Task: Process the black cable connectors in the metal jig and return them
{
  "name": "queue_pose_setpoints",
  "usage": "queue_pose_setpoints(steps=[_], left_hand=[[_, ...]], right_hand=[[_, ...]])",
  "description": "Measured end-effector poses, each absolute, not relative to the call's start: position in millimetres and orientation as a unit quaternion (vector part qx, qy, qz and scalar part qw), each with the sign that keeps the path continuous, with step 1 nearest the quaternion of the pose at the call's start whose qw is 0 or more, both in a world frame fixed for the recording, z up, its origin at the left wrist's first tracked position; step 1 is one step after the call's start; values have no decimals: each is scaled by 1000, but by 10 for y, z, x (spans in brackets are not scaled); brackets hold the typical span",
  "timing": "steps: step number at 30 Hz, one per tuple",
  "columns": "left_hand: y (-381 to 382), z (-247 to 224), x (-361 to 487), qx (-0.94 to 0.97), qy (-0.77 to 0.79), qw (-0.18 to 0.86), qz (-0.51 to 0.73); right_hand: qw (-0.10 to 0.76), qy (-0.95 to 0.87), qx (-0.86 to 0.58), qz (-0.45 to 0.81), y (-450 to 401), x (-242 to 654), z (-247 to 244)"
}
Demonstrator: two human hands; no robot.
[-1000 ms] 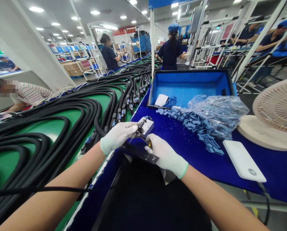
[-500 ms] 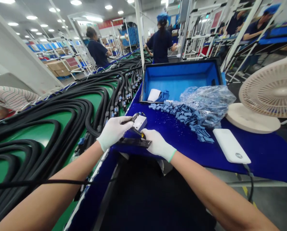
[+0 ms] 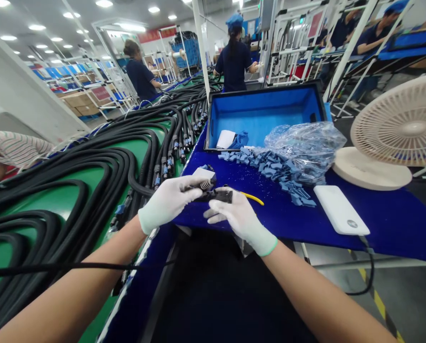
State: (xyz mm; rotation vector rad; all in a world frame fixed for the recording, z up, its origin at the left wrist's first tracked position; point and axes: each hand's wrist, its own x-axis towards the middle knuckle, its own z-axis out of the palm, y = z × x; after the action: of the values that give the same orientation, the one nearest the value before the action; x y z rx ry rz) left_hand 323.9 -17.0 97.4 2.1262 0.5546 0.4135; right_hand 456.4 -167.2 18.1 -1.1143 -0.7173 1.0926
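My left hand, in a white glove, pinches a black ribbed piece, perhaps a cable strain relief. Close by on the right, my gloved right hand grips a black plastic part between thumb and fingers. The two black pieces nearly meet, and I cannot tell if they touch. A curved yellow strip sticks out beyond the right hand; what it belongs to is hidden. Behind the left fingers, a small light grey block sits on the blue table cover, partly covered.
Thick black hoses fill the green bench at left. A blue bin stands behind a pile of blue clips and a clear plastic bag. Rightward are a white power bank and a fan. Several people work farther back.
The black part in my right hand has risen and turned toward the left-hand piece. My right hand has rotated, its lower fingers now showing. The yellow strip has come into view beyond it.
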Motion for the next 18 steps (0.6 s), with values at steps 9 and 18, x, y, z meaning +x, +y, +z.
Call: queue_pose_setpoints(steps=[9,18], left_hand=[[-240,834,3218,933,125,317,114],[-77,593,3254,908,106,392,102]], right_hand=[[677,-326,-408,518,-1600,4695,162],[655,-351,-425,518,-1599,4676,135]])
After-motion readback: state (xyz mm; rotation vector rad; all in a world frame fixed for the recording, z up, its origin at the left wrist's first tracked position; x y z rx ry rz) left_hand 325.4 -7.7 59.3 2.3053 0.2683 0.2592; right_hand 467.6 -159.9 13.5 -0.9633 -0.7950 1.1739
